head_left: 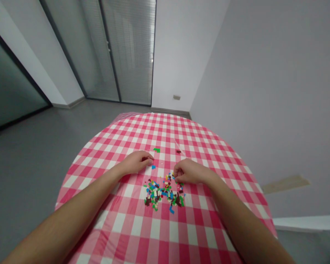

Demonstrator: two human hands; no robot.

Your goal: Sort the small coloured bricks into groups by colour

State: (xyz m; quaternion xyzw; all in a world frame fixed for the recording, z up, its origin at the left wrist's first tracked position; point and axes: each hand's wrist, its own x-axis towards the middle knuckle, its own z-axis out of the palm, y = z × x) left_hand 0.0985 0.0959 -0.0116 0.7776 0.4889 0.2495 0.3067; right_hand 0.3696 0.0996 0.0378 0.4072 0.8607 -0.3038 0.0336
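Observation:
Small toy building bricks (165, 193) in blue, green, white, yellow, red and dark brown lie in a loose heap on the table. My right hand (191, 171) is at the heap's upper right edge, with fingers bent inward and the tips together; anything between them is too small to make out. To the upper left of the heap, my left hand (136, 162) rests on the cloth, fingers loosely curved and thumb a little apart, nothing visible in it. Just below its fingertips lies a blue brick (153, 167).
A red-and-white checked tablecloth (142, 234) covers the rounded table. Beyond my hands lie a green brick piece (156, 150) and a dark brown brick (178, 151). A grey wall (277, 91) stands close on the right; glass doors (131, 55) are at the back.

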